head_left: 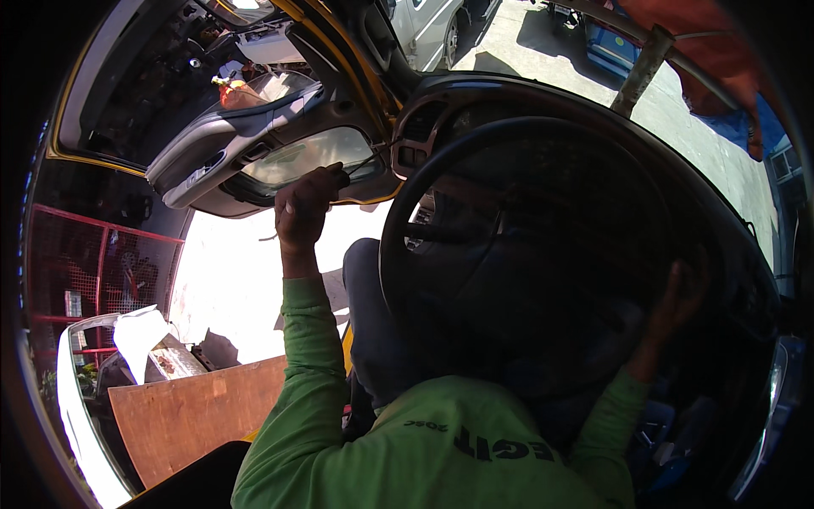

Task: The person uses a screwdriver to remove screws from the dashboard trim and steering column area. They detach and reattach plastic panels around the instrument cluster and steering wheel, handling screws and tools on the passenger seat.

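In the driver's seat, I hold up my left hand (pixel 303 208), closed round the dark handle of what looks like a screwdriver (pixel 343 176). Its thin shaft points right, toward the left end of the dashboard (pixel 409 159), beside the open door. Whether the tip touches the dashboard I cannot tell. In front of me is the black steering wheel (pixel 394 246). To its right, in deep shadow, my right hand (pixel 674 301) reaches to the dark dashboard area, with a finger or thumb stretched up. Its other fingers are hard to make out, and nothing shows in it.
The yellow-edged door (pixel 229 153) stands open on the left, with an orange item (pixel 237 92) seen beyond it. Lower left are a brown board (pixel 199 411) and a red mesh frame (pixel 102 271). A rusty metal post (pixel 643 72) and a white vehicle (pixel 428 34) stand outside ahead.
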A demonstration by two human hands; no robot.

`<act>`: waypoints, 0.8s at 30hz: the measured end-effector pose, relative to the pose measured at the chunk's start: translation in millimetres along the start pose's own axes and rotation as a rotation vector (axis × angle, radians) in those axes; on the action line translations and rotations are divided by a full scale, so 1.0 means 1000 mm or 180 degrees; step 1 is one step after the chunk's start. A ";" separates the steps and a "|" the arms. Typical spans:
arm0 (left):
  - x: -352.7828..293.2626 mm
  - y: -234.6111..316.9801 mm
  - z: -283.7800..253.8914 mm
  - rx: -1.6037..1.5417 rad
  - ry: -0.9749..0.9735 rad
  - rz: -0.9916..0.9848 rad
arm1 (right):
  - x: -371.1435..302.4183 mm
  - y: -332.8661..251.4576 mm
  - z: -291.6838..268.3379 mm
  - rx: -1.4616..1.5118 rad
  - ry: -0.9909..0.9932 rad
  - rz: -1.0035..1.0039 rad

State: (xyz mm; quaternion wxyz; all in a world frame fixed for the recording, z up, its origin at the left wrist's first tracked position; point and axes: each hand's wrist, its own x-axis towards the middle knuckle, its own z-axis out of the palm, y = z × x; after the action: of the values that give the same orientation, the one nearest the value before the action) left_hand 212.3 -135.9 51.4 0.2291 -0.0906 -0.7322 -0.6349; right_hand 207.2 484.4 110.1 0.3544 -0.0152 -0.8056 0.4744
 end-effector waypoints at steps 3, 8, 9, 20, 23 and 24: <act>0.004 0.031 0.059 -0.1616 0.1383 0.0406 | -0.001 -0.003 -0.005 -0.0034 0.0047 0.0005; 0.009 0.036 0.079 -0.2085 0.1649 0.0694 | -0.002 -0.009 -0.002 -0.0084 -0.0019 -0.0026; 0.010 0.031 0.073 -0.2113 0.1161 0.0818 | -0.001 -0.008 -0.001 -0.0126 -0.0031 -0.0061; 0.013 0.035 0.060 -0.0806 0.1158 0.0592 | 0.009 -0.002 0.005 -0.0571 -0.0151 -0.0811; 0.008 0.049 0.093 -0.1250 0.2707 0.0243 | 0.010 0.056 -0.016 -0.1748 -0.0059 -0.1976; 0.017 0.045 0.106 -0.1815 0.2473 0.0685 | 0.004 0.060 -0.020 -0.1831 0.0028 -0.1971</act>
State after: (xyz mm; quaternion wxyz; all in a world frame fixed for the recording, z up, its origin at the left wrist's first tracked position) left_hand 192.5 -27.6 89.3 0.5155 0.0187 -0.3763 -0.7696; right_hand 197.3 534.4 72.0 0.4650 0.1273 -0.8703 0.1013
